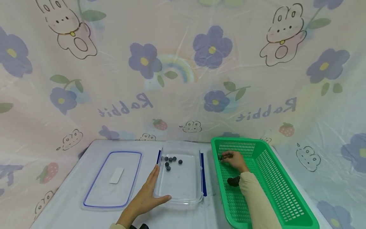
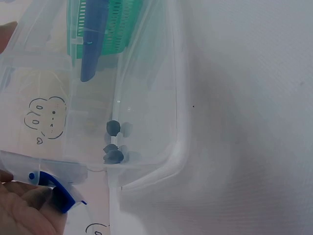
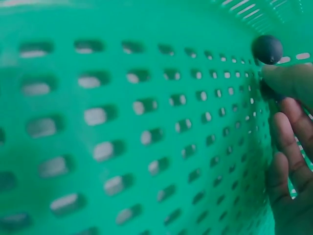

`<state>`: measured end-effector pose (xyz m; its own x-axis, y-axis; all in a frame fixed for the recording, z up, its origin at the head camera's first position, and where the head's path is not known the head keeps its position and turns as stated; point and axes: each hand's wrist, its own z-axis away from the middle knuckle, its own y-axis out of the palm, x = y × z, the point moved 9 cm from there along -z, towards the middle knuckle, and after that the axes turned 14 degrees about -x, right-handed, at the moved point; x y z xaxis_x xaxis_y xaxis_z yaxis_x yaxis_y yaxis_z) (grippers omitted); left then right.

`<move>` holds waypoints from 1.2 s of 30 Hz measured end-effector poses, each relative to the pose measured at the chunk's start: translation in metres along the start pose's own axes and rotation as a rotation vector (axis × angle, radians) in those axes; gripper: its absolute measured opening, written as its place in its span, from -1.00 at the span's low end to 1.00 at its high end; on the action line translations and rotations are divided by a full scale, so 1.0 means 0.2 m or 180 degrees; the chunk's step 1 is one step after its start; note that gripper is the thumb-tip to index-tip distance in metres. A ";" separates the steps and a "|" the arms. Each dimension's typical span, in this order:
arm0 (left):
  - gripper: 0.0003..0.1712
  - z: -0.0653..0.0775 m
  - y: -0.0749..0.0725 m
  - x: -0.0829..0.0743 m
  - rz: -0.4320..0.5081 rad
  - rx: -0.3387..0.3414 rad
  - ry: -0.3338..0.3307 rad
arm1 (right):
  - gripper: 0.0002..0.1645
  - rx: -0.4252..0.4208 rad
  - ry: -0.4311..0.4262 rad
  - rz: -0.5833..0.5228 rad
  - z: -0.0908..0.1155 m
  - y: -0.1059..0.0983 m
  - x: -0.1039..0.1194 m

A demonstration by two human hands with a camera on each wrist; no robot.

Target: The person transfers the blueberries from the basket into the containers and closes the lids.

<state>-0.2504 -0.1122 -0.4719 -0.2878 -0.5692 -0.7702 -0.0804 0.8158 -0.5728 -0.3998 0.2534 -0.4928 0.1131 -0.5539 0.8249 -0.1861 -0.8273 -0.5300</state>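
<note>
A clear plastic box stands mid-table, with several dark blueberry-like balls in its far left part. My left hand lies along its left side, fingers straight and thumb spread over the near left corner. In the left wrist view, fingers touch the side by a blue latch. My right hand reaches into the green basket at its left wall. There, thumb and fingertips pinch a dark ball, partly hidden by the thumb. Another dark ball sits just above the thumb.
A clear lid with a blue seal lies left of the box, a white rectangle on it. A dark brown lump shows beside the right sleeve, over the basket. A printed curtain hangs behind the table.
</note>
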 end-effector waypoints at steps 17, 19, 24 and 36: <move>0.33 0.00 0.00 0.00 -0.0020 -0.0007 0.0024 | -0.75 -0.0126 0.0013 0.0129 0.00 -0.03 -0.03; 0.32 0.00 0.00 0.00 -0.0027 -0.0002 0.0017 | -0.75 -0.0139 0.0062 0.0096 0.00 -0.04 -0.04; 0.32 0.00 0.00 -0.01 -0.0016 0.0000 0.0023 | -0.73 -0.0172 0.0041 0.0013 -0.01 -0.07 -0.02; 0.33 0.00 0.00 0.00 -0.0018 -0.0013 -0.0015 | -0.63 -0.0189 0.0037 -0.0104 -0.04 -0.12 0.06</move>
<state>-0.2497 -0.1124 -0.4710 -0.2829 -0.5741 -0.7683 -0.0860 0.8130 -0.5759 -0.4008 0.2683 -0.4688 0.1090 -0.5252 0.8440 -0.2402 -0.8378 -0.4903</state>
